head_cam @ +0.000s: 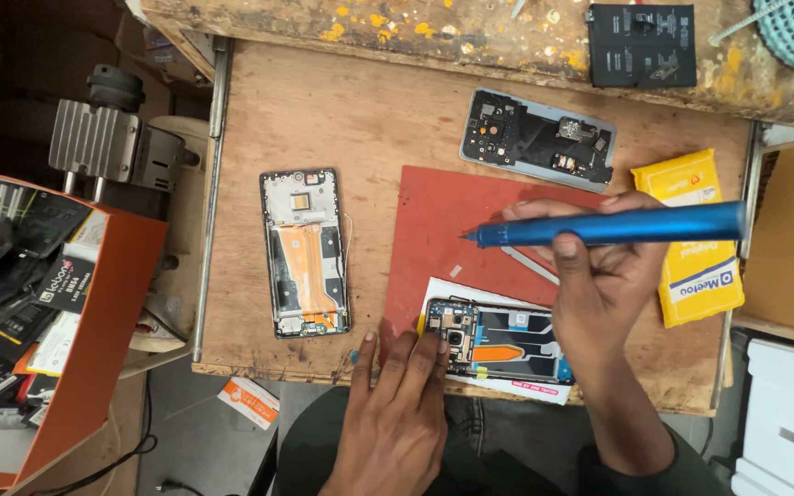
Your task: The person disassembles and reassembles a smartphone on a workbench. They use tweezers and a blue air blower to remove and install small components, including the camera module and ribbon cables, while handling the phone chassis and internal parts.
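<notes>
At the near edge of the wooden bench (342,119), an opened phone (498,342) lies on a white sheet over the red mat (443,230), its camera end to the left. The left hand (397,404) rests there with fingers together and flat, fingertips pressing on the phone's camera end to pin it. The right hand (599,276) is closed around a blue electric screwdriver (608,225), held level above the mat with its tip pointing left, clear of the phone.

To drive a screw cleanly, the tip would want to come down upright and seat fully in the head before turning (these screws strip easily), with the left fingers keeping the board steady.

Another stripped phone frame (303,253) lies well apart to the left, a rear housing (537,140) beyond the mat, a yellow packet (691,239) on the right.
</notes>
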